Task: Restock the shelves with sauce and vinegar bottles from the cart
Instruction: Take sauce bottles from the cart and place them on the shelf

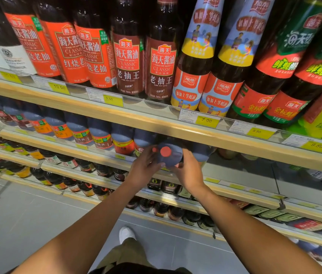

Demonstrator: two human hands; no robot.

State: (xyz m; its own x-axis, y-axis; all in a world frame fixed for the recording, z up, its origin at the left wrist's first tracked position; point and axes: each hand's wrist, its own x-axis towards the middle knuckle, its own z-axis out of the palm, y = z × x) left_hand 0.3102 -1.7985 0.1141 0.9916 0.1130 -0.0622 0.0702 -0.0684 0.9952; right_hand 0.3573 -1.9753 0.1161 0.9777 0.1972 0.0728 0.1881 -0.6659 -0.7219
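Left hand (145,168), right hand (188,172): my fingers (152,156) curled round red-cap bottle (173,158), held between them at shelf lip (97,150). Risk: base snags lip, or knocks neighbour bottles (122,139) left of fingers.

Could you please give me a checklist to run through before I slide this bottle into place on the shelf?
1. Grip of left hand on the bottle: ok.
2. Grip of right hand on its other side: ok.
3. The red cap is in place: ok.
4. Bare shelf space to the right of the bottle: ok.
5. Label faces front like the neighbouring row: cannot tell.
6. Bottle base already rests on the shelf: cannot tell.
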